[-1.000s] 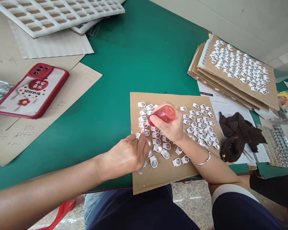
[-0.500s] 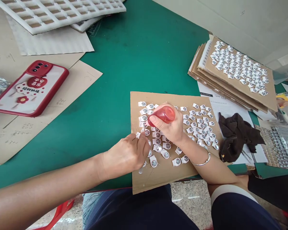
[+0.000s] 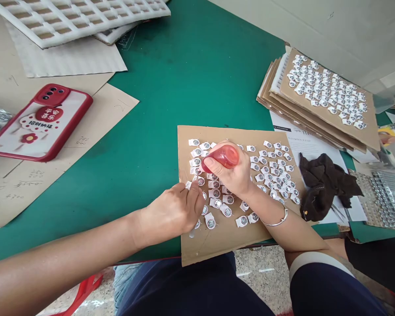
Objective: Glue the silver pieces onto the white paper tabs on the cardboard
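Observation:
A brown cardboard sheet (image 3: 224, 245) lies at the front of the table, bearing many small white tabs with round silver pieces (image 3: 227, 210). My right hand (image 3: 233, 173) is wrapped round a red squeeze bottle (image 3: 225, 156), its tip pointing down and left over the sheet's left columns. Just below that tip, my left hand (image 3: 179, 208) is closed, thumb and forefinger pinched together near a white tab. What it grips is too small to make out and partly hidden by the fingers.
A phone in a red case (image 3: 41, 123) lies on papers at the left. White foam grids (image 3: 85, 19) sit at the back left. Stacked cardboard sheets (image 3: 322, 101) with more tabs stand at the back right, with a dark cloth (image 3: 325, 184) in front. Another person's dark-clothed leg shows lower right.
Both hands keep nearly the same pose over the sheet. The whole view has shifted very slightly.

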Demonstrator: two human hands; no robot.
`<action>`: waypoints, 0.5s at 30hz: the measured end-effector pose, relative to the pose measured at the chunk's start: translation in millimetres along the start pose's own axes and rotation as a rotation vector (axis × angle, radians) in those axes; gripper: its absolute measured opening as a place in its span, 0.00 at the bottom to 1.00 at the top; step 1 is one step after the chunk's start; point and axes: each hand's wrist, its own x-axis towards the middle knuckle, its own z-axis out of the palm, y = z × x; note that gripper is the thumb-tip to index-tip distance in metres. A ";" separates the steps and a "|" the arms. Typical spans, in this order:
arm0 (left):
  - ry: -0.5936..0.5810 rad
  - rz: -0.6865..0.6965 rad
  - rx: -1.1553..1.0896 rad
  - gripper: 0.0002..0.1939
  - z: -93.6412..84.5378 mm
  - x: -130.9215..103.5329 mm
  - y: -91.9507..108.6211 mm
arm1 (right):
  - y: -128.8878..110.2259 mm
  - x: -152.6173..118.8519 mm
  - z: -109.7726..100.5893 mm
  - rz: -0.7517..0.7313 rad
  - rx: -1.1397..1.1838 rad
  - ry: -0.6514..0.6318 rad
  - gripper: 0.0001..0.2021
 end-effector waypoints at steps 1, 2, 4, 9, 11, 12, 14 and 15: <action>0.003 0.000 0.000 0.06 0.0 -0.2 0.1 | -0.2 0.1 0.0 -0.001 0.003 0.000 0.07; 0.003 -0.001 0.000 0.06 0.0 -0.3 0.1 | -0.4 0.1 0.0 -0.001 0.006 -0.001 0.07; 0.000 -0.002 -0.002 0.06 0.3 -0.5 0.2 | -0.6 0.1 0.0 0.002 0.012 -0.005 0.07; -0.016 0.009 0.004 0.07 0.2 -0.2 -0.1 | -0.2 0.1 0.1 0.015 -0.013 -0.001 0.07; -0.014 0.012 0.014 0.07 -0.1 -0.1 -0.1 | -0.1 -0.1 0.3 0.018 -0.018 0.004 0.08; -0.012 0.012 0.017 0.08 -0.3 -0.1 -0.2 | -0.1 -0.2 0.4 0.018 -0.017 0.007 0.08; -0.017 0.011 0.014 0.08 -0.6 -0.1 -0.2 | -0.1 -0.5 0.5 0.016 -0.012 0.010 0.08; -0.020 0.011 0.011 0.09 -0.9 -0.1 -0.3 | -0.1 -0.6 0.6 0.016 -0.009 0.011 0.07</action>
